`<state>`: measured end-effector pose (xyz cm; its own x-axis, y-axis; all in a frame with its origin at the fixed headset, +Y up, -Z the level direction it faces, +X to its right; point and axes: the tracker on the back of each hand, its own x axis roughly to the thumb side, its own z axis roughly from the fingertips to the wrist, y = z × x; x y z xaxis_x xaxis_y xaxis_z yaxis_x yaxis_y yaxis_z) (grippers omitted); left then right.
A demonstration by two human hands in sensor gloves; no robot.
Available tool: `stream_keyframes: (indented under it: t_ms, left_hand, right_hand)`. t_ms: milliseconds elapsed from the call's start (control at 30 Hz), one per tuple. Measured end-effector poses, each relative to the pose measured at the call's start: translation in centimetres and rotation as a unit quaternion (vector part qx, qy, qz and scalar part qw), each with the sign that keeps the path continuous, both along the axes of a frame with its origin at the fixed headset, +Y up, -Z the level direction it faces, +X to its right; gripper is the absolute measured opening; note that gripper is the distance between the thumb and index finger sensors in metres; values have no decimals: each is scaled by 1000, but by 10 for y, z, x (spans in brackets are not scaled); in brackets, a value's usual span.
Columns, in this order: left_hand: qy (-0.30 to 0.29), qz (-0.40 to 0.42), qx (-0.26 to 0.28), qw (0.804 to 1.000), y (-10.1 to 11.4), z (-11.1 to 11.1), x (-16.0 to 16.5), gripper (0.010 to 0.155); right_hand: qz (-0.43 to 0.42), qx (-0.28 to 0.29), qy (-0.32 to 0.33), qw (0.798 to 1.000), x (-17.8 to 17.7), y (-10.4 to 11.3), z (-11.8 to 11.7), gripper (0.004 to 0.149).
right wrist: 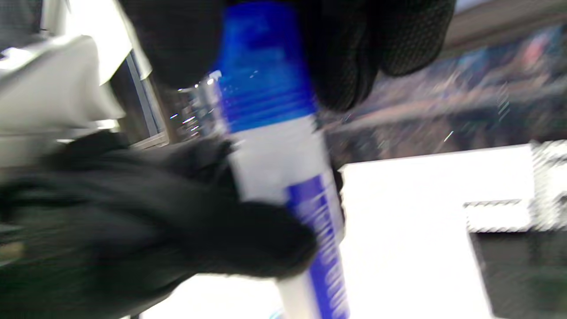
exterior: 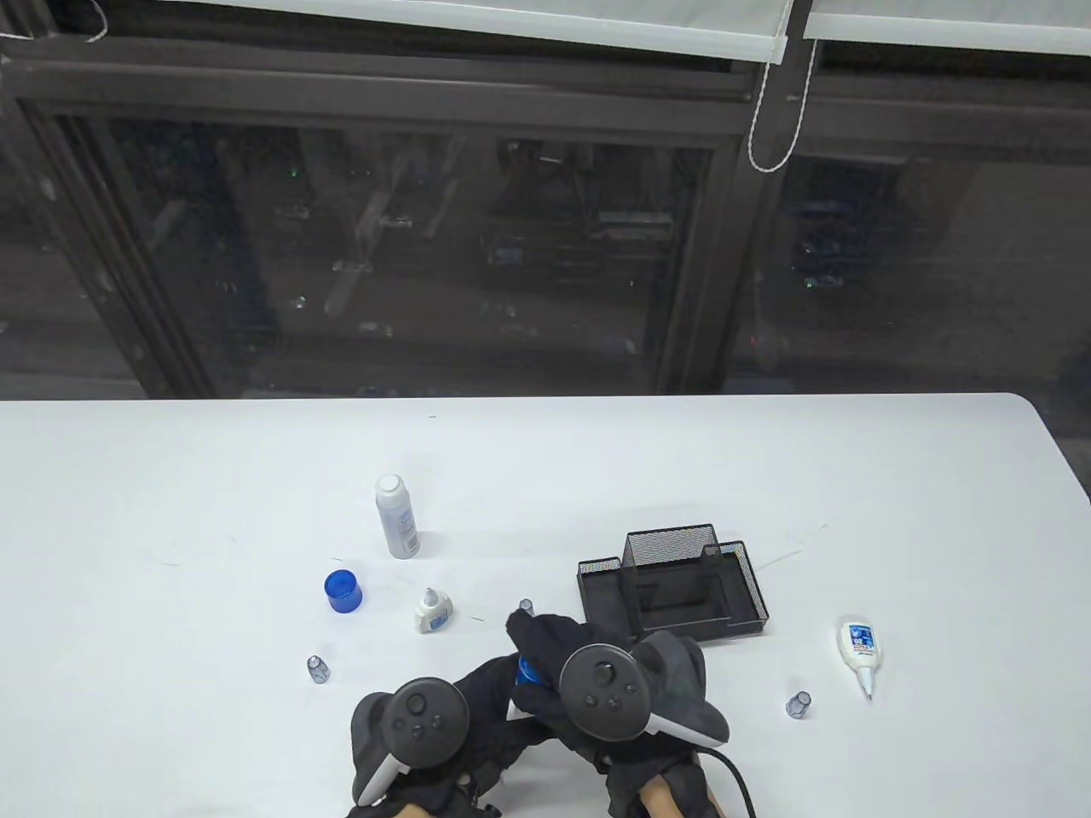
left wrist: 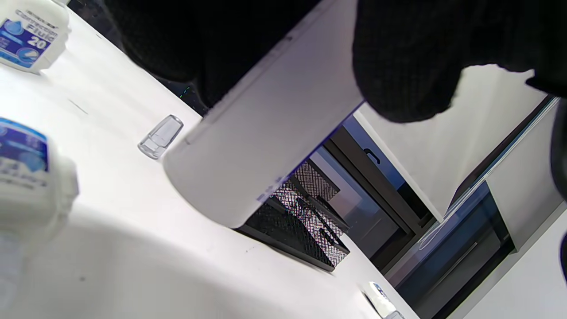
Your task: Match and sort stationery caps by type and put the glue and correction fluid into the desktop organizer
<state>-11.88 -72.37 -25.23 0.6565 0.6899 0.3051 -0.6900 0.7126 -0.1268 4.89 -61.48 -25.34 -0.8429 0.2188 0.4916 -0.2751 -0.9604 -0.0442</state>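
White cylindrical glue stick (right wrist: 283, 177) is clamped in left hand (exterior: 477, 707); its blue cap (right wrist: 261, 66) is pinched by right hand (exterior: 588, 673). The cap should be seated squarely, coaxially.

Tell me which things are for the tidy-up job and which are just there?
For the job:
glue stick, held by both hands: left hand, right hand
second glue stick
blue cap
correction fluid bottles
small clear caps
mesh desktop organizer

Just there:
white table
blind cord
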Motion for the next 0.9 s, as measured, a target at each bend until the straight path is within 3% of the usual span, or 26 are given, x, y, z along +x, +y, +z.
stream_keyframes:
  t_ms: [67,133,233,267,400,467,567,633,667,733,800,867,900]
  left_hand:
    - [0,-1,-6,1000,-2,0,1,72]
    - [4,-9,2,1000,-2,0,1,72]
    - [5,-2,7,1000,1,0,0,72]
    - [5,-1,8,1000,1,0,0,72]
    - [4,-11,4,1000,-2,0,0,72]
    - [7,-6,3,1000,-2,-1,-1,72]
    - [10,1,6,1000,0,-1,-2,72]
    - [11,-6,8,1000,0,-1,-1,72]
    - [12,-13,7,1000,-1,0,0,72]
    - [14,-15,6,1000,-2,0,0,72]
    - [16,-10,4,1000,-1,-1,0,72]
    - [20,-4,4,1000,-1,-1,-1,72]
    - [20,-5,5,1000,0,-1,-1,72]
  right_hand:
    - [34,16,-32,999,-1,-1,0,75]
    - [33,-37,-20,999,0,0,1,80]
    - [-17,-117,72,990,-3,1,-1,67]
    - [-24,-116,69,991,-4,1,-1,64]
    - [53,-11,-28,998,-6,2,-2,72]
    - [34,-55,9,998,-6,2,-2,76]
    - [-12,-109,82,991,-7,4,-3,65]
    - [18,-83,58,995,-7,5,-3,65]
    - [41,-40,8,998,-5,5,-3,68]
    - [54,4,-18,998,-5,4,-3,71]
    - [40,-52,23,998,-6,2,-4,77]
    - [18,-122,67,990,-8,0,-5,71]
    - [18,-116,64,991,-8,1,-4,68]
